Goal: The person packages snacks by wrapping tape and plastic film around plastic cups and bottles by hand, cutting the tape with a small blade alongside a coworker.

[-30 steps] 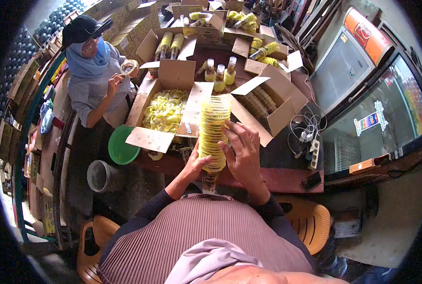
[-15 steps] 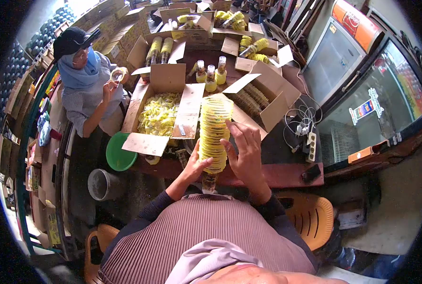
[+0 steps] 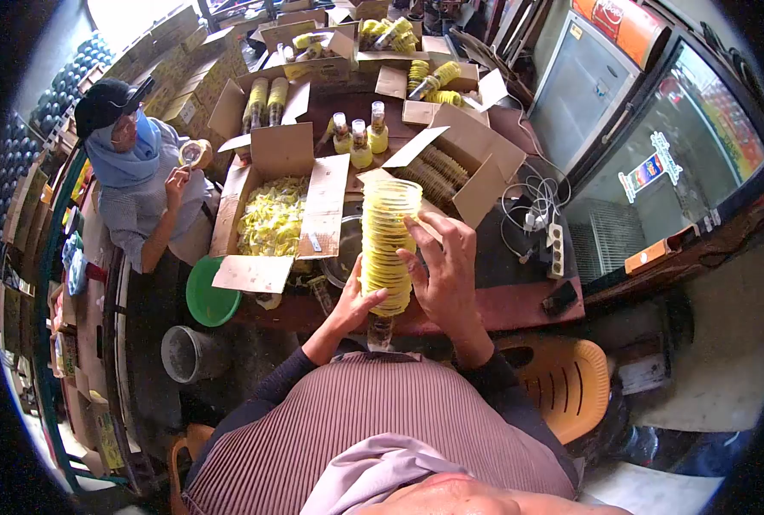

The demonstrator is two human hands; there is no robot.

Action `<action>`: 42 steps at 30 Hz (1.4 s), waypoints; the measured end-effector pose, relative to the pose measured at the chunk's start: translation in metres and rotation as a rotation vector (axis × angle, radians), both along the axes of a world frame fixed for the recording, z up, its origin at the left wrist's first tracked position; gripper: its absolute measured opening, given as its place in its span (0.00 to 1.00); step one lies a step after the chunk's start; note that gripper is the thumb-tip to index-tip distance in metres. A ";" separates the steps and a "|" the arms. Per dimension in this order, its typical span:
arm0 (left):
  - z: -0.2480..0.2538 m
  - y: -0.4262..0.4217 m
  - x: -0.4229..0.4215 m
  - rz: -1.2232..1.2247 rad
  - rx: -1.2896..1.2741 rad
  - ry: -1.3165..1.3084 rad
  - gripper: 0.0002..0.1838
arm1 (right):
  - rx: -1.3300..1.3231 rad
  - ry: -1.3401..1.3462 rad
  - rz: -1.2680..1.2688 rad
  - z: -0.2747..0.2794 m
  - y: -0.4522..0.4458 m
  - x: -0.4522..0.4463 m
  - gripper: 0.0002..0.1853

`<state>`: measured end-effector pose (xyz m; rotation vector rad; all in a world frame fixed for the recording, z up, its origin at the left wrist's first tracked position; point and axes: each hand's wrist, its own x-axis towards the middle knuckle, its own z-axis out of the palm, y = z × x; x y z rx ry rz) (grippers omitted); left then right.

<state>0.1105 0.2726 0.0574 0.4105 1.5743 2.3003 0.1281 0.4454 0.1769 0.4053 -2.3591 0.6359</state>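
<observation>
A tall stack of nested plastic cups [image 3: 390, 236], clear with yellow printing, stands in front of my chest, its upper end leaning away from me. My left hand [image 3: 347, 306] is closed round its lower left side, with the thumb across the front. At the right side is my right hand [image 3: 443, 273], its fingers spread, the index finger and thumb touching the cup edges. Below the yellow cups, a clear end with dark contents [image 3: 380, 330] shows close to my shirt; what the contents are, I cannot tell.
An open carton [image 3: 270, 219] of yellow-and-clear wrappers lies left of the stack. Another carton [image 3: 437, 172] holds rows of cups. Three cup stacks [image 3: 359, 142] stand behind. A power strip [image 3: 555, 249] lies right. A green basin [image 3: 212, 292], grey bucket [image 3: 189, 354] and co-worker [image 3: 146, 163] are left.
The view has shifted slightly, moving the table and cartons left in the picture. My hands keep nearly the same place on the cup stack. The co-worker's hands, holding a round roll, have moved slightly.
</observation>
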 end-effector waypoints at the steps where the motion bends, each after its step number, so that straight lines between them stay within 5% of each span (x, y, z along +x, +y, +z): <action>1: -0.001 0.001 -0.001 -0.006 -0.001 0.001 0.47 | 0.005 0.033 -0.014 0.001 0.001 0.000 0.21; 34: -0.031 0.027 -0.019 -0.085 -0.273 0.084 0.46 | -0.176 -0.042 -0.054 -0.039 0.044 -0.022 0.20; 42: -0.024 0.012 -0.022 -0.094 -0.164 -0.027 0.46 | -0.179 -0.092 -0.025 -0.050 0.032 -0.037 0.22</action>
